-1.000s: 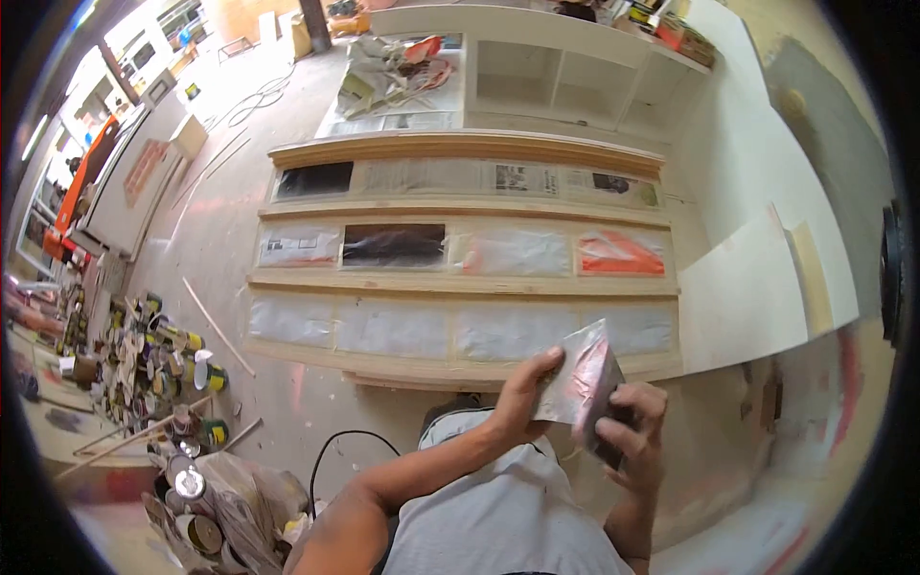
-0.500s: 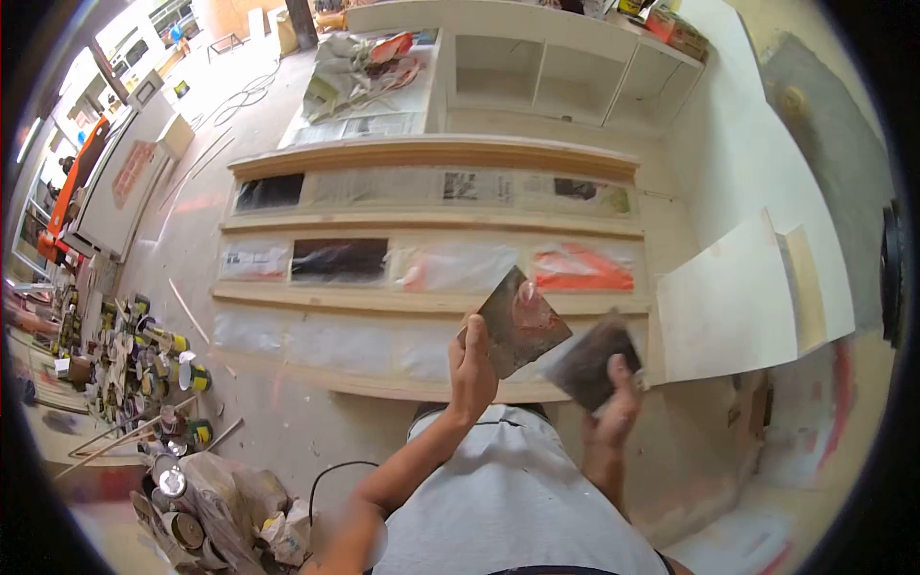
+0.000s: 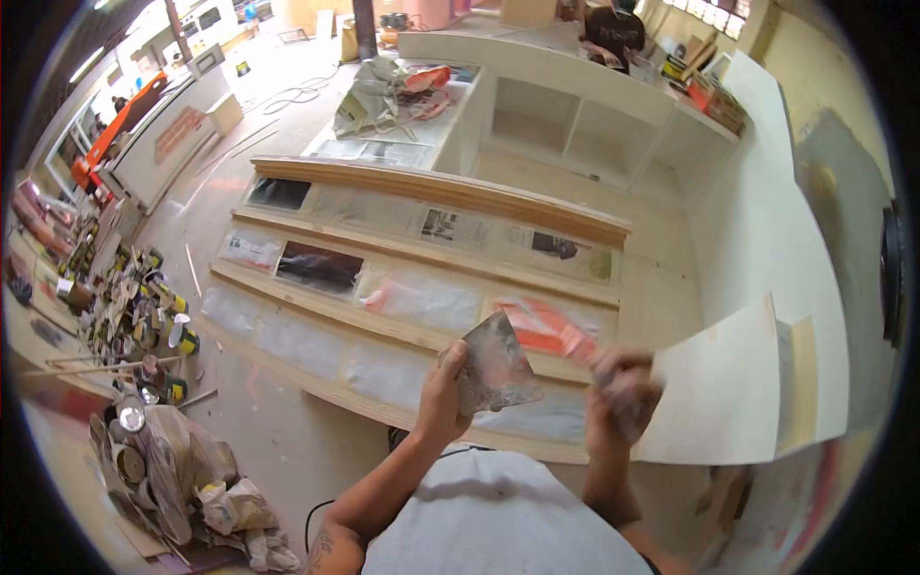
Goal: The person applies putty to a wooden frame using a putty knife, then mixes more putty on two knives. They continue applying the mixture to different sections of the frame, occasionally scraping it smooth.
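My left hand (image 3: 441,398) grips the edge of a flat, squarish metal putty spreader (image 3: 498,369), thumb on top. Its upturned face carries smeared, pinkish putty. My right hand (image 3: 623,398) is raised to the right of it, smeared by motion, with fingers curled round a second spreader that shows only as a blur. Both hands are above the near edge of a wooden frame (image 3: 431,197) with several rails. Its panels are masked with newspaper and plastic film, and an orange-red panel (image 3: 537,324) lies just beyond the hands.
A white cabinet (image 3: 767,220) with open compartments stands behind and to the right. Paint cans (image 3: 182,335) and crumpled wrapping (image 3: 177,460) crowd the floor at left. Bunched sheeting (image 3: 383,96) lies beyond the frame. Another person (image 3: 613,34) is at the back.
My left hand and its spreader have moved down and slightly left. The right hand has turned, so its spreader no longer shows face-on. The view has tilted, bringing a person at the back into sight.
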`<state>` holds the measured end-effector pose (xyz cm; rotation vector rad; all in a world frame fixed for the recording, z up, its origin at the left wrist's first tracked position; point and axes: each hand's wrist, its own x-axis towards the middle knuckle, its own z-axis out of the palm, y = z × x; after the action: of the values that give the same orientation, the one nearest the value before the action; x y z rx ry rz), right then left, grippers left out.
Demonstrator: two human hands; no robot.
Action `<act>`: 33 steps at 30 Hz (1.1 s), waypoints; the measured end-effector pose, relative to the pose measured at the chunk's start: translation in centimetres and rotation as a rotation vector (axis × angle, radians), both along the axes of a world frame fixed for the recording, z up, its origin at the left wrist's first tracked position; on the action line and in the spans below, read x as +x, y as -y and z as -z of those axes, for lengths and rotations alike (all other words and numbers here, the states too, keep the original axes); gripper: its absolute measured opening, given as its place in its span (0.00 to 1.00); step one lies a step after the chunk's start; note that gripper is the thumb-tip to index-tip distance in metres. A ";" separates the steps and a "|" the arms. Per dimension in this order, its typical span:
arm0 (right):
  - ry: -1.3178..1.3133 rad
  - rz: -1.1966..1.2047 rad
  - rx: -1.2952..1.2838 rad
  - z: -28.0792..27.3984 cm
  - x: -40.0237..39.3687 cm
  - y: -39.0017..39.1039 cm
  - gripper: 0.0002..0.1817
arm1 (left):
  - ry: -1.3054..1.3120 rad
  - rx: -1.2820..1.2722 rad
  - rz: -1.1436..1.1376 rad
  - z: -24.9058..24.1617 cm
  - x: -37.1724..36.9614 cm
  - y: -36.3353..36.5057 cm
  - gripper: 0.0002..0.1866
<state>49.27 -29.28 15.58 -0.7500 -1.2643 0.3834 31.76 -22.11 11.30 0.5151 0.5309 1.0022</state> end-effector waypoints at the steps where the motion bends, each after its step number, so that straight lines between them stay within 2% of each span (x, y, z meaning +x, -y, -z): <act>1: 0.203 -0.139 0.000 -1.3 0.3 0.3 0.16 | 0.109 -0.119 0.038 0.2 0.7 0.1 0.17; 2: 0.406 -0.272 0.004 -2.1 0.5 0.5 0.15 | 0.218 -0.233 0.081 0.3 1.4 0.1 0.19; 3: 0.606 -0.185 -0.073 -0.7 0.7 0.7 0.17 | 0.214 -0.258 0.063 0.1 1.9 0.6 0.22; 4: 0.537 -0.047 -0.090 3.7 1.0 -0.3 0.24 | 0.203 -0.258 0.065 0.2 2.1 0.8 0.22; 5: 0.605 0.012 -0.254 4.3 2.2 -1.2 0.27 | 0.133 -0.165 0.051 0.4 2.2 1.0 0.23; 6: 0.675 0.074 -0.417 4.0 4.3 -2.3 0.31 | 0.071 -0.069 0.040 0.5 2.4 1.1 0.23; 8: 1.047 0.196 -0.343 1.1 7.3 -2.6 0.34 | 0.038 -0.017 0.082 0.5 2.1 1.2 0.22; 9: 0.914 0.083 -0.419 -1.0 8.0 -1.9 0.28 | -0.010 0.012 0.066 0.7 2.2 0.9 0.21; 10: 0.917 0.088 -0.426 -3.5 7.8 -1.3 0.28 | -0.058 0.034 0.049 0.8 2.3 0.9 0.20; 12: 1.403 0.021 -0.069 -7.5 7.1 -1.2 0.23 | -0.100 0.076 0.048 0.2 2.2 0.5 0.20; 13: 1.673 0.029 0.016 -7.4 7.1 -1.7 0.17 | -0.148 0.115 0.039 -0.1 2.1 0.2 0.20; 14: 1.675 0.030 0.011 -7.9 7.4 -1.9 0.17 | -0.145 0.113 0.043 0.1 2.1 -0.1 0.20; 16: 1.879 -0.110 -0.172 -9.5 7.8 -1.8 0.18 | -0.313 0.225 0.041 0.8 1.8 -0.4 0.20; 17: 1.807 -0.039 -0.110 -10.1 7.4 -1.6 0.17 | -0.313 0.216 0.038 0.8 1.8 -0.4 0.20; 18: 1.804 -0.049 -0.114 -9.6 7.1 -1.9 0.17 | -0.368 0.235 0.036 0.9 1.8 -0.1 0.20; 20: 1.787 -0.020 0.038 -8.0 6.6 -2.8 0.16 | -0.426 0.254 0.038 0.4 1.7 0.3 0.20; 22: 1.776 -0.036 -0.024 -7.0 6.9 -2.2 0.17 | -0.571 0.337 0.002 -0.5 1.5 0.4 0.19; 24: 1.763 -0.030 -0.134 -8.3 7.2 -1.5 0.19 | -0.557 0.354 -0.014 -0.5 1.8 0.4 0.18; 25: 1.634 0.043 -0.055 -7.9 6.6 -1.5 0.16 | -0.560 0.358 -0.005 -0.4 1.7 0.9 0.17; 26: 1.628 0.035 -0.060 -7.2 6.7 -1.5 0.16 | -0.566 0.349 -0.003 -0.6 1.7 1.3 0.17; 30: 1.747 -0.010 -0.160 -6.4 7.9 -1.4 0.16 | -0.680 0.490 -0.026 -1.4 2.2 1.1 0.15; 32: 1.537 0.102 -0.081 -6.1 7.7 -0.8 0.19 | -0.700 0.551 -0.028 -1.7 2.4 1.4 0.15; 33: 1.642 0.083 -0.084 -5.5 7.8 -1.0 0.16 | -0.746 0.555 -0.016 -2.3 2.6 1.6 0.15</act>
<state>57.08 -28.30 21.07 -1.2250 -2.7145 -0.4087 34.35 -23.75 13.56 1.4095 0.9178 0.9528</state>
